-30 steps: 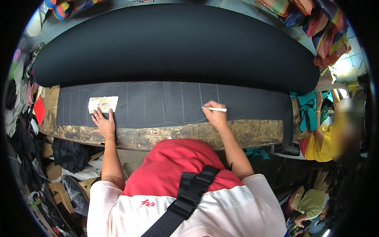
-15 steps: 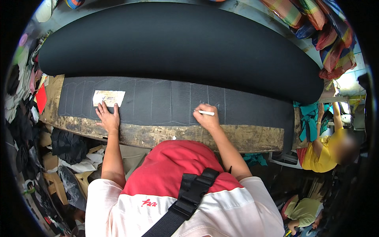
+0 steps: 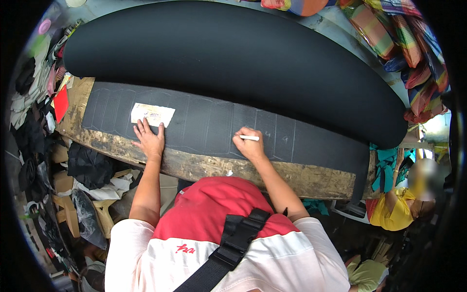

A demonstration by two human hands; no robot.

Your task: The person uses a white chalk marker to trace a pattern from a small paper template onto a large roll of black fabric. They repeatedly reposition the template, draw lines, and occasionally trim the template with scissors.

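Note:
My right hand [image 3: 249, 142] grips a white pen [image 3: 249, 138] low over a black fabric strip [image 3: 321, 152]. Its fingers hide the pen's tip. Thin pale lines split the strip into panels, and small pale marks show just right of this hand. Farther left, my left hand [image 3: 150, 139] lies flat with its fingers spread. Its fingertips touch the lower edge of a cream paper piece [image 3: 153, 115] that rests on the strip.
A thick black fabric roll [image 3: 233, 53] spans the far side of the worn wooden table [image 3: 311, 179]. Cloth heaps [image 3: 87, 170] crowd the left. Checked bags [image 3: 372, 29] hang at far right. A person in yellow [image 3: 394, 211] works near teal cloth [image 3: 384, 165]; another is partly visible lower right.
The whole view has shifted, so the table appears more tilted. Relative to the drawn lines, my right hand has moved left with the pen, uncovering pale marks. My left hand stays by the paper.

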